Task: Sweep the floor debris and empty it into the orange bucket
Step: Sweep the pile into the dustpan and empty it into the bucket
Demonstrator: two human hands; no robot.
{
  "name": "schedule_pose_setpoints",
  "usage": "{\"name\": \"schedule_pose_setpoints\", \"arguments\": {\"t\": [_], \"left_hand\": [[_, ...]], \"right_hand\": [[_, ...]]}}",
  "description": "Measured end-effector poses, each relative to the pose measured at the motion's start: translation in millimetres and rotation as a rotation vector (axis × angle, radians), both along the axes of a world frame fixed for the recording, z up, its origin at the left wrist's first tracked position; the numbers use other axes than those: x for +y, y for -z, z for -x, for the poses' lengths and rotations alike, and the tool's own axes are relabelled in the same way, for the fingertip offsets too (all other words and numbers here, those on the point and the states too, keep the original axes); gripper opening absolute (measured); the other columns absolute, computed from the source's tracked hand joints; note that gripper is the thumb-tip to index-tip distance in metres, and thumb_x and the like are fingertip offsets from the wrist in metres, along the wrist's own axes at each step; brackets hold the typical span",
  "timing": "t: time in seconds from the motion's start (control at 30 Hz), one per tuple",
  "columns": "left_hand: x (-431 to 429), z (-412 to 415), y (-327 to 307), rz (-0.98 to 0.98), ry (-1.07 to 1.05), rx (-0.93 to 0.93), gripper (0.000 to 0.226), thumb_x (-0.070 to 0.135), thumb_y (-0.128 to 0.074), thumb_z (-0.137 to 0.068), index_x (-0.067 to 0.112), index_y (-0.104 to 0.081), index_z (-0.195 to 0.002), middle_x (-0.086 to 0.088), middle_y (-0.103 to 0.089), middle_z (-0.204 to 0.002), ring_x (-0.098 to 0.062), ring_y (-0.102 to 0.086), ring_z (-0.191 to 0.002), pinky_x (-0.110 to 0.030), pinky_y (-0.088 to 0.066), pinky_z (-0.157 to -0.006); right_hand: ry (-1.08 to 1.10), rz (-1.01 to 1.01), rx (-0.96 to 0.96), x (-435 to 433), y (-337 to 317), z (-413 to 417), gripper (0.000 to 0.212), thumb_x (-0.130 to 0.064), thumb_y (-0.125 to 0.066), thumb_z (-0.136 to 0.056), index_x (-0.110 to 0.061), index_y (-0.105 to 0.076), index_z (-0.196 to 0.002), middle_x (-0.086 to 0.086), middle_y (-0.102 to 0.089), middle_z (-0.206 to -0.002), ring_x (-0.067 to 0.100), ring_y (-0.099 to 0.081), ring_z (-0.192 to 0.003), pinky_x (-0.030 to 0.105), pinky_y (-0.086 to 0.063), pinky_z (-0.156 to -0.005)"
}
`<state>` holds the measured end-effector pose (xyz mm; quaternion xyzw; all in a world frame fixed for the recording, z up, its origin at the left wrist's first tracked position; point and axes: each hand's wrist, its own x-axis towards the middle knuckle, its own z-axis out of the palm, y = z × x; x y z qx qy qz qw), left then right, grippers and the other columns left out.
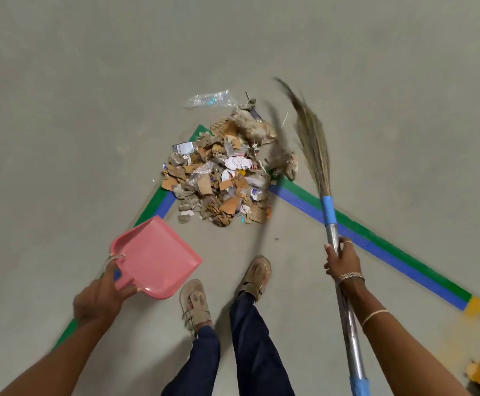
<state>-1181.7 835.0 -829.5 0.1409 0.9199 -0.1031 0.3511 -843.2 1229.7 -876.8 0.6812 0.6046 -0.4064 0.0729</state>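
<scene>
Grips the handle of the pink dustpan [158, 258] with the left hand [98, 301], fingers curled round it, pan seemingly held off the floor [90, 95], open lip aimed forward-right at the debris pile [221, 178]. Wraps the right hand [343, 261] round the metal shaft of the broom [313, 150], bristles blurred, just beside the pile's right flank. Sits heaped ahead of both feet, across the corner of the 2 tape lines [404, 267], with 1 clear plastic bag [208, 100] loose just beyond. Probably calls for setting the lip down at the pile's near-left side, opposite the bristles, so that a leftward stroke runs straight in. No orange bucket in view.
</scene>
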Motion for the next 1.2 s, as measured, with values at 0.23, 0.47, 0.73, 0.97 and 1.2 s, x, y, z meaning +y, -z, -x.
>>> {"name": "schedule_pose_setpoints", "arguments": {"t": [0.23, 0.47, 0.73, 0.97, 1.2], "left_hand": [[-58, 45, 183, 0.009, 0.061, 0.063, 0.121, 0.103, -0.026, -0.05, 0.027, -0.042, -0.144, -0.023, -0.064, -0.074, -0.042, -0.065, -0.065, -0.043, -0.046, -0.057], [-36, 55, 245, -0.035, 0.005, 0.04, 0.11, 0.096, -0.034, -0.05, 0.036, -0.039, -0.142, -0.026, -0.065, -0.09, -0.047, -0.064, -0.086, -0.049, -0.047, -0.074], [21, 62, 261, -0.115, 0.102, 0.06, 0.116, 0.099, -0.035, -0.052, 0.031, -0.043, -0.146, -0.022, -0.066, -0.091, -0.043, -0.066, -0.084, -0.046, -0.049, -0.076], [56, 56, 260, -0.077, 0.174, 0.02, 0.111, 0.093, -0.037, -0.06, 0.03, -0.034, -0.152, -0.013, -0.067, -0.101, -0.033, -0.065, -0.09, -0.034, -0.04, -0.073], [54, 43, 293, -0.098, 0.227, 0.112, 0.131, 0.104, -0.005, -0.055, 0.025, -0.032, -0.156, -0.017, -0.066, -0.09, -0.032, -0.064, -0.078, -0.035, -0.043, -0.068]], "right_hand": [[0.097, -0.042, -0.189, 66, 164, -34, 0.018, -0.008, -0.059, -0.091, -0.002, -0.047, -0.104, 0.019, -0.052, -0.072, 0.023, -0.048, -0.047, 0.03, -0.046, -0.044], [-0.031, 0.047, -0.152, 22, 207, -54, 0.027, -0.018, -0.066, -0.094, -0.013, -0.04, -0.099, 0.018, -0.05, -0.069, 0.024, -0.049, -0.045, 0.029, -0.046, -0.04], [-0.197, 0.327, -0.1, -72, 180, -47, 0.015, 0.002, -0.057, -0.088, -0.01, -0.056, -0.097, 0.009, -0.071, -0.082, 0.029, -0.071, -0.079, 0.039, -0.055, -0.068], [-0.151, 0.076, -0.065, -92, 141, -84, 0.034, 0.006, -0.067, -0.081, -0.023, -0.051, -0.088, 0.011, -0.058, -0.069, 0.031, -0.054, -0.062, 0.036, -0.041, -0.057], [-0.193, -0.048, -0.126, -23, 184, -74, 0.018, -0.031, -0.058, -0.098, -0.022, -0.047, -0.109, 0.01, -0.061, -0.076, 0.033, -0.062, -0.068, 0.036, -0.045, -0.061]]}}
